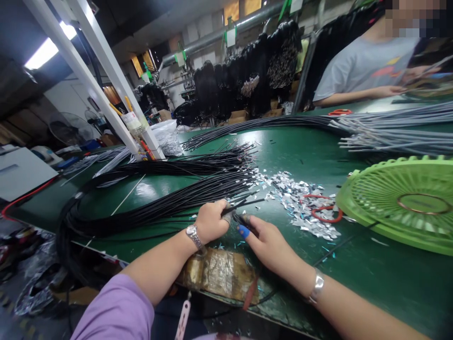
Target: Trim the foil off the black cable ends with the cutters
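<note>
Near the table's front edge, my left hand (212, 219) is closed around the end of a black cable (253, 202), whose tip sticks out to the right. My right hand (271, 241), with blue tape round the thumb, pinches black cable just beside it; my fingers hide exactly how it is held. The two hands almost touch. Behind my left hand lies a thick bundle of black cables (170, 200), with ends toward the middle of the table. A taped cardboard piece (226, 271) lies below my hands at the edge.
Foil and plastic scraps (297, 198) are piled beside red-handled scissors (327, 215). A green fan grille (375, 203) lies at right. Grey cables (385, 130) lie behind it, near a co-worker (361, 66). A white post (116, 80) rises at left.
</note>
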Demonstrator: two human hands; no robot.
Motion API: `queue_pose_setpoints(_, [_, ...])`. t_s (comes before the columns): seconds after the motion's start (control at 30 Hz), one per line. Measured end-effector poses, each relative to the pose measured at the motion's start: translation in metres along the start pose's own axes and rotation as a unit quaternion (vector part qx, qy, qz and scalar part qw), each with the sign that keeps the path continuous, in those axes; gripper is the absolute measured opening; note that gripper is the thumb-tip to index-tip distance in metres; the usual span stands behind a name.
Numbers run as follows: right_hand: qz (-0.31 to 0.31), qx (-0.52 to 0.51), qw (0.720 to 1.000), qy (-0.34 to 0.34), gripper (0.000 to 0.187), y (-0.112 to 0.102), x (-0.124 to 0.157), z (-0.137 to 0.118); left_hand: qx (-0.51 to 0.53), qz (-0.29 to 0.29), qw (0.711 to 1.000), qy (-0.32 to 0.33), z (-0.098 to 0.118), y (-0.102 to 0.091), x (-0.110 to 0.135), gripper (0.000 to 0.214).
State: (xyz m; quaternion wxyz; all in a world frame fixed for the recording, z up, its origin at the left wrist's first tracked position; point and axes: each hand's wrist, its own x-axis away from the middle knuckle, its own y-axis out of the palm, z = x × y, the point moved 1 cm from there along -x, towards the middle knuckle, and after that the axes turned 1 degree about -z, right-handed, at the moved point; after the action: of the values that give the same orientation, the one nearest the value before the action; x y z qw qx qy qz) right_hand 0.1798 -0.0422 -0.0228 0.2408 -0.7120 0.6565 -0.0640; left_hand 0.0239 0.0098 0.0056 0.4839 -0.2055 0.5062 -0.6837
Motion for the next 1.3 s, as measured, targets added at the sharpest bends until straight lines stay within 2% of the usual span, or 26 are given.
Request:
queue_pose_setpoints(0.07, [0.012, -0.049, 0.998, 0.021, 0.023, -0.004, -0.001, -0.001, 0.069, 0.014, 0.997, 0.011, -0.003, -0.001, -0.001, 0.012])
queue_pose_setpoints(0.13, [0.025, -0.141, 0.986, 0.084, 0.028, -0.008, -0.004, 0.001, 0.144, 0.009, 0.989, 0.028, -0.005, -0.002, -0.001, 0.022])
queue_pose_setpoints(0.23, [0.012, -0.286, 0.939, 0.188, 0.038, -0.009, -0.008, 0.004, 0.216, -0.029, 0.975, 0.052, -0.006, -0.002, 0.0, 0.026])
queue_pose_setpoints(0.33, [-0.027, -0.364, 0.902, 0.233, 0.042, -0.007, -0.01, 0.003, 0.217, -0.062, 0.972, 0.07, -0.006, -0.002, 0.001, 0.023])
queue_pose_setpoints(0.53, [-0.081, -0.443, 0.851, 0.27, 0.045, -0.003, -0.008, 0.002, 0.186, -0.097, 0.971, 0.111, -0.005, -0.002, 0.001, 0.016])
queue_pose_setpoints(0.6, [-0.095, -0.436, 0.849, 0.282, 0.05, 0.0, -0.007, 0.002, 0.169, -0.114, 0.97, 0.13, -0.006, 0.0, 0.002, 0.013])
queue_pose_setpoints(0.67, [-0.092, -0.409, 0.863, 0.281, 0.053, 0.004, -0.006, 0.002, 0.16, -0.131, 0.969, 0.136, -0.007, 0.003, 0.002, 0.01])
queue_pose_setpoints(0.8, [-0.066, -0.374, 0.891, 0.251, 0.049, 0.004, -0.006, -0.001, 0.251, -0.174, 0.949, 0.082, -0.009, 0.005, -0.001, 0.014])
queue_pose_setpoints(0.9, [-0.088, -0.398, 0.882, 0.237, 0.045, -0.001, -0.007, -0.004, 0.344, -0.202, 0.916, 0.035, -0.011, 0.001, -0.003, 0.03])
queue_pose_setpoints(1.03, [-0.11, -0.415, 0.877, 0.215, 0.04, -0.006, -0.006, -0.006, 0.407, -0.236, 0.882, 0.0, -0.015, -0.002, -0.005, 0.043])
queue_pose_setpoints(1.3, [-0.124, -0.403, 0.885, 0.2, 0.036, -0.004, -0.005, -0.007, 0.444, -0.26, 0.857, -0.035, -0.016, -0.004, -0.008, 0.053])
